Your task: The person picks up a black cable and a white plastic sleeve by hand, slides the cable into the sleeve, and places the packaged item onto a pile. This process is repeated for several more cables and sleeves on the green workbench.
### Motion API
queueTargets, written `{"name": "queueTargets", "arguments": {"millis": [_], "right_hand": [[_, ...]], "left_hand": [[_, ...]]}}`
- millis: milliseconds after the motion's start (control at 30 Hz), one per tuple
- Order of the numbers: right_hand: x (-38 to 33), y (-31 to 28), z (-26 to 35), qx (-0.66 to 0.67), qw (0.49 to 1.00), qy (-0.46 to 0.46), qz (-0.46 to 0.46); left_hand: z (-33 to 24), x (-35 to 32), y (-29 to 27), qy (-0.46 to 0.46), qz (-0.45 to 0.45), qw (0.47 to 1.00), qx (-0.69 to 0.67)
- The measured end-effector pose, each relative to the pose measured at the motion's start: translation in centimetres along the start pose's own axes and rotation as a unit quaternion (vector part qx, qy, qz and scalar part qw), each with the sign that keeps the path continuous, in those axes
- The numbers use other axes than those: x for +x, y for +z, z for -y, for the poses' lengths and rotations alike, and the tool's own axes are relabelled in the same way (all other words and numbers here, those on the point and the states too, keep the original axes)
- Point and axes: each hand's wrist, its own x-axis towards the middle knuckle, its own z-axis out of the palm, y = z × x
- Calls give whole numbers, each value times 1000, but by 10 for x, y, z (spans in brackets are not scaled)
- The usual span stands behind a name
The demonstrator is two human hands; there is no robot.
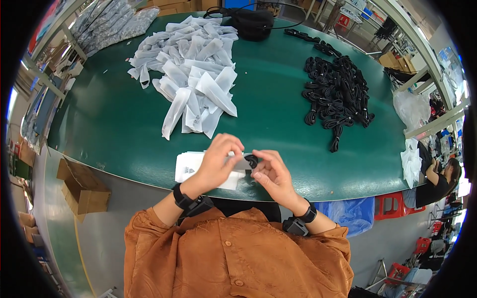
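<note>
Near the front edge of the table, my left hand (218,161) is closed in a pinch on a translucent white bag (242,165). My right hand (272,174) curls its fingers and thumb about a coiled black cable (252,160), which sits at the mouth of that bag. How far the coil is inside the bag is hard to make out. Partly beneath my left hand lies a stack of flat white bags (185,169). A large heap of filled white bags (191,74) lies beyond my left hand. Farther right is a pile of bundled black cables (340,92).
The green table (273,109) curves across in front of me. A black bag (251,24) stands at its far edge. An open cardboard box (87,191) is on the floor at left. Blue plastic (348,214) and a red stool (395,206) are at right, near another person (439,184).
</note>
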Motion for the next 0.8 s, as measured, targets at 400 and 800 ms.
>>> {"name": "queueTargets", "arguments": {"millis": [400, 800], "right_hand": [[35, 5, -26, -390, 908, -138, 67], [53, 24, -46, -460, 871, -76, 153]], "left_hand": [[27, 78, -90, -87, -98, 991, 18], [17, -62, -52, -33, 203, 920, 334]]}}
